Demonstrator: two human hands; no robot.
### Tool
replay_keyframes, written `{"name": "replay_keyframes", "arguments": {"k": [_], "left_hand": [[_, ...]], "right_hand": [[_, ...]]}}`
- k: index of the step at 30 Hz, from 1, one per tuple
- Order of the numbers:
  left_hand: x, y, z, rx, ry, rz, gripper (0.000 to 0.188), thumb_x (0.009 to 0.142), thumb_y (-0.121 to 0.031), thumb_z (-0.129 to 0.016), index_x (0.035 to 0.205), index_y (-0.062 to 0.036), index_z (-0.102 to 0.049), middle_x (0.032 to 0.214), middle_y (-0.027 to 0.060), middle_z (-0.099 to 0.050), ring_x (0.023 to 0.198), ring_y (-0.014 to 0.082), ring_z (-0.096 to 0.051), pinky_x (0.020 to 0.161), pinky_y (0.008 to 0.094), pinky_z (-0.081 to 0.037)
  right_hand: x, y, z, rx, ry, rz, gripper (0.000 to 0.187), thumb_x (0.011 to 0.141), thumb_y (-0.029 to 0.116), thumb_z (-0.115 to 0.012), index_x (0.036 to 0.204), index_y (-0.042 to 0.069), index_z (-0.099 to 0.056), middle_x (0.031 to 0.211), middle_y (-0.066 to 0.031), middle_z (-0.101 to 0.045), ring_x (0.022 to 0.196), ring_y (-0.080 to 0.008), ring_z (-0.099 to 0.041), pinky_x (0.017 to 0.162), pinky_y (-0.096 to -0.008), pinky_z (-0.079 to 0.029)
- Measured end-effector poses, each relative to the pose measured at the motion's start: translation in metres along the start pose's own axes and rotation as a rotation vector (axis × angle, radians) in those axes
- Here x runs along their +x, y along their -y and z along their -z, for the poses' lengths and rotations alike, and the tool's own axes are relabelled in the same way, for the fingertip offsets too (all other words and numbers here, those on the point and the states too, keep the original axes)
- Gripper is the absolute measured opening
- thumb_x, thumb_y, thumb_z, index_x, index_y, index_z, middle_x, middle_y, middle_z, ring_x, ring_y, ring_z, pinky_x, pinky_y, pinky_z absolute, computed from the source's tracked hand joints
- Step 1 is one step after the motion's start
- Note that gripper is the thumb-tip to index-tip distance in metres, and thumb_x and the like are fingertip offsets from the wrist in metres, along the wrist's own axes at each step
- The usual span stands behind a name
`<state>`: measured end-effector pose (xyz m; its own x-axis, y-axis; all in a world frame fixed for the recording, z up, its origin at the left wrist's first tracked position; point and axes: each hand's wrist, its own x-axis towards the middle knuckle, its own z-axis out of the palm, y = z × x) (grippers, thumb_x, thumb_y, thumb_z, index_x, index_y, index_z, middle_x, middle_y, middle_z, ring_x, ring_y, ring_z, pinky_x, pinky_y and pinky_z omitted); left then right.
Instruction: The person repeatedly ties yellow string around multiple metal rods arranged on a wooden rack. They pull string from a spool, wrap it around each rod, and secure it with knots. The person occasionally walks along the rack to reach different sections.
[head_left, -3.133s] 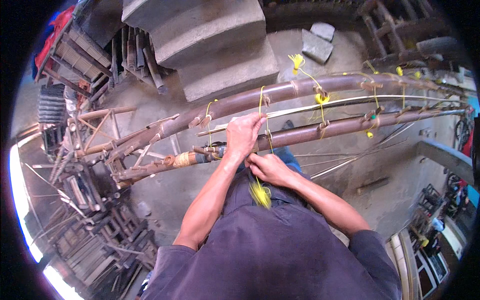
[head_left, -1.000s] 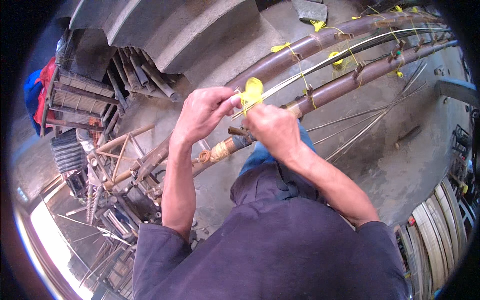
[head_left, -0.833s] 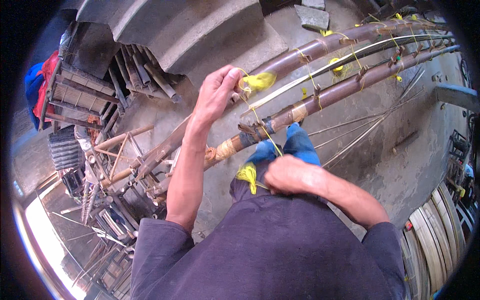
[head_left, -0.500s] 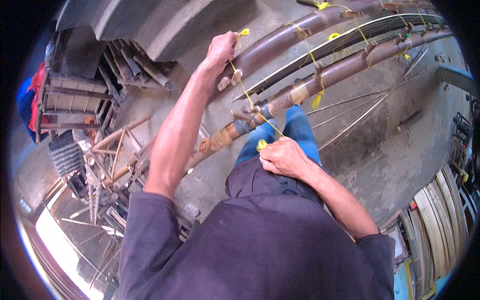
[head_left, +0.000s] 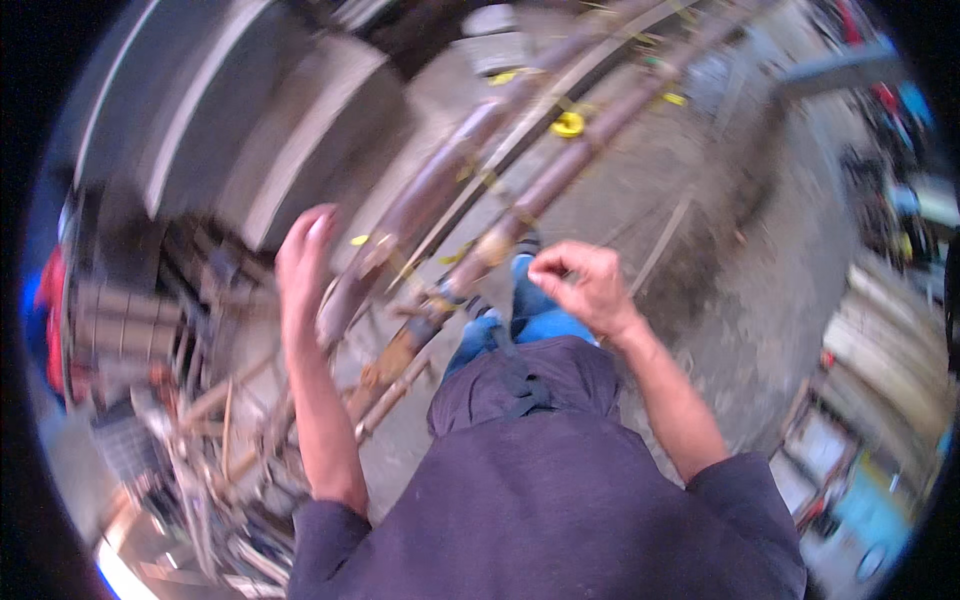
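Note:
My left hand (head_left: 305, 258) is raised to the left of the pipes, fingers pointing up and smeared by motion; I see nothing in it. My right hand (head_left: 590, 288) is above my right leg, fingers loosely curled with a gap to the thumb, and no cord shows in it. Between the hands run two long brown pole-like pipes, a far one (head_left: 432, 183) and a near one (head_left: 572, 170), slanting to the upper right. A thin dark strip (head_left: 473, 190) lies between them. Bits of yellow cord (head_left: 453, 256) hang around the pipes, blurred.
A yellow roll (head_left: 567, 124) lies by the near pipe. Grey curved steps (head_left: 325, 140) rise at the upper left. Wooden frames and sticks (head_left: 225, 430) are heaped on the left. Pale curved boards (head_left: 885, 345) stack at the right, near a blue surface (head_left: 880, 520).
Both hands have let go of the yellow cord stretched between them. The left hand has dropped lower and further left; the right has lifted slightly. The whole view has swung round.

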<state>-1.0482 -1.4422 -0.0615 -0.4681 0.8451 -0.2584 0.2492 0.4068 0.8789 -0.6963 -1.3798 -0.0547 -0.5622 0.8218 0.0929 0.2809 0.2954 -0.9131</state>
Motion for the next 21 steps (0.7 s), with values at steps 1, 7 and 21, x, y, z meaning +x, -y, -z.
{"name": "replay_keyframes", "arguments": {"k": [1, 7, 21], "left_hand": [[-0.017, 0.0, -0.001, -0.079, -0.084, 0.025, 0.032, 0.096, -0.025, -0.05, 0.114, -0.0001, -0.061, 0.109, 0.0071, -0.063, 0.101, 0.0155, -0.059, 0.09, 0.0291, -0.045], [-0.066, -0.052, -0.077, -0.099, -0.246, -0.07, 0.015, 0.095, -0.014, -0.049, 0.097, -0.002, -0.058, 0.09, 0.002, -0.055, 0.081, 0.0098, -0.05, 0.074, 0.0227, -0.043], [0.161, -0.167, -0.527, 1.009, -0.015, -0.786, 0.056, 0.089, -0.022, -0.058, 0.136, -0.0024, -0.035, 0.142, 0.0209, -0.033, 0.13, 0.0364, -0.035, 0.109, 0.0487, -0.027]], "right_hand": [[-0.037, -0.013, 0.008, -0.061, -0.072, -0.374, 0.013, 0.076, 0.009, -0.068, 0.088, 0.003, -0.066, 0.073, -0.0085, -0.064, 0.064, -0.0187, -0.063, 0.06, -0.0302, -0.049], [-0.18, -0.085, 0.091, -0.136, -0.625, -0.821, 0.045, 0.072, 0.004, -0.064, 0.116, 0.007, -0.057, 0.116, -0.0127, -0.058, 0.104, -0.0217, -0.058, 0.082, -0.0327, -0.05], [-0.259, -0.803, 0.189, -0.131, -0.593, -1.43, 0.022, 0.083, 0.024, -0.059, 0.073, 0.006, -0.065, 0.07, -0.0103, -0.066, 0.065, -0.0279, -0.062, 0.06, -0.0431, -0.045]]}}
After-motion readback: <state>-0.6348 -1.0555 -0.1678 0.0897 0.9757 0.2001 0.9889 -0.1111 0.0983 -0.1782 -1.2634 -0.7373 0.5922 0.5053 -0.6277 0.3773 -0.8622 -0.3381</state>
